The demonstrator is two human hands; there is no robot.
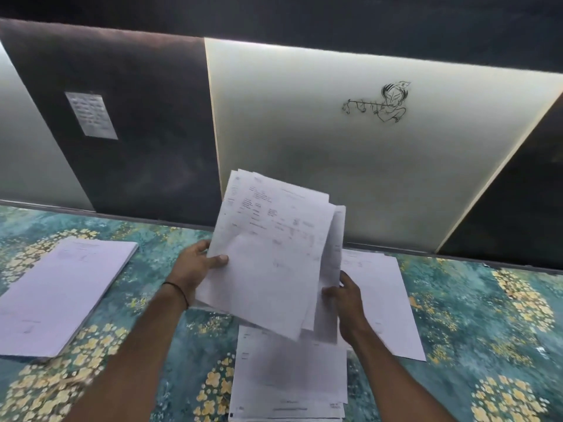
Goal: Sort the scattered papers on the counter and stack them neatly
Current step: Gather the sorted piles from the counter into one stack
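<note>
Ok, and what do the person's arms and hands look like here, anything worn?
The left forearm and right forearm are bare to the frame's edge, with no sleeves or gloves. The left hand has a thin black band round its wrist. The right hand shows no watch, band or ring.

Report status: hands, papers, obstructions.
Both hands on a fanned sheaf: left hand at left edge, right hand at right. Sheaf raised above the counter. Piles down: left pile, right pile, near pile. Nothing blocking.

Likely an office: counter (152, 345) with stacked printed forms (61, 287), notice (91, 114) on wall panel (152, 141).
</note>
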